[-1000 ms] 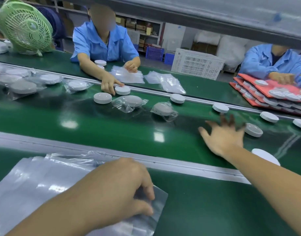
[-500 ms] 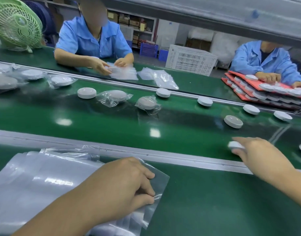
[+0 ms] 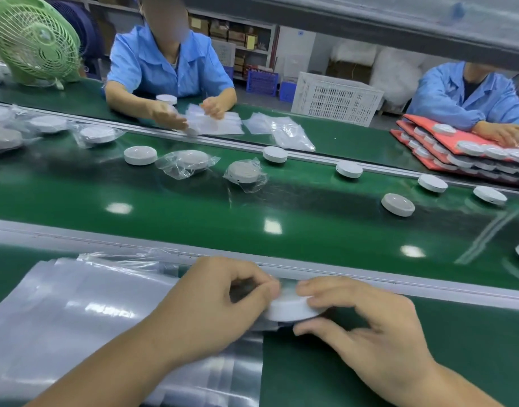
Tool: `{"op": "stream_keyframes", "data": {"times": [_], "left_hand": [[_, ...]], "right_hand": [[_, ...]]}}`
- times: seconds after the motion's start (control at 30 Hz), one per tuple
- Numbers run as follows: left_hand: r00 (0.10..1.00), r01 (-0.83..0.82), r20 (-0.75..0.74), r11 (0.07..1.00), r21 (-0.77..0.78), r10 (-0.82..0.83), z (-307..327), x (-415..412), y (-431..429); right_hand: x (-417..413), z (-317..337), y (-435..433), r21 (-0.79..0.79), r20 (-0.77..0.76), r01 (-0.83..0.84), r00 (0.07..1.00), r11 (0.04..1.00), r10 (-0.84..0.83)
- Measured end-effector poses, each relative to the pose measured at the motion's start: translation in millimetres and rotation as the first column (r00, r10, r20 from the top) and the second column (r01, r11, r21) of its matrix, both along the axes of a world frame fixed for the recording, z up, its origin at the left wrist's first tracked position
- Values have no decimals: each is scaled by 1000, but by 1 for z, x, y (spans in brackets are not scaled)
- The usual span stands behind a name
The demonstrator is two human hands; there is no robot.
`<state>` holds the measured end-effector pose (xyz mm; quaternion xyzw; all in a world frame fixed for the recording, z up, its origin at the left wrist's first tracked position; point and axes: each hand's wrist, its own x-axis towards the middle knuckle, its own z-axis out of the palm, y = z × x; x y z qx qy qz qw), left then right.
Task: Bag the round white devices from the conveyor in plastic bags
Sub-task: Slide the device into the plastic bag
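Your right hand (image 3: 366,327) grips the round white plastic device (image 3: 290,308) by its rim, thumb on the near side and fingers curled over the far side, at the right edge of the stack of clear plastic bags (image 3: 76,312) on the green tabletop (image 3: 340,371). Your left hand (image 3: 220,306) rests on that stack, its curled fingers pinching the stack's right edge. Beyond the stack, the green conveyor belt (image 3: 252,207) carries loose white devices (image 3: 397,204).

Bag stack (image 3: 76,312) lies left; conveyor (image 3: 252,201) behind carries devices (image 3: 398,204)
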<state>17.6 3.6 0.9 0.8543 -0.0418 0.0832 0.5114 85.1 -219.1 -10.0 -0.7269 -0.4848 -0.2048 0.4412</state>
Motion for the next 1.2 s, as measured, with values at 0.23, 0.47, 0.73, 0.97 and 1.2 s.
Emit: {"op": "stream_keyframes", "data": {"times": [0.23,0.47,0.73,0.97,1.2], "left_hand": [[989,-17,133,949,-316,62,-1,-2,-25],[912,-286,209,911,-295,354,6,0,-24],[992,-94,126,771,630,18,18,-4,8],[974,214,-95,697,684,-206,6,3,-2],[982,109,45,745,658,-183,-12,2,-9]], "right_hand": [[1,7,25,185,-657,-20,741,983,138],[33,26,44,-119,-532,33,842,992,-91],[174,30,88,-216,-283,512,782,831,-555],[240,13,85,-712,-126,389,748,584,-651],[278,-7,-15,-770,68,562,545,303,-836]]}}
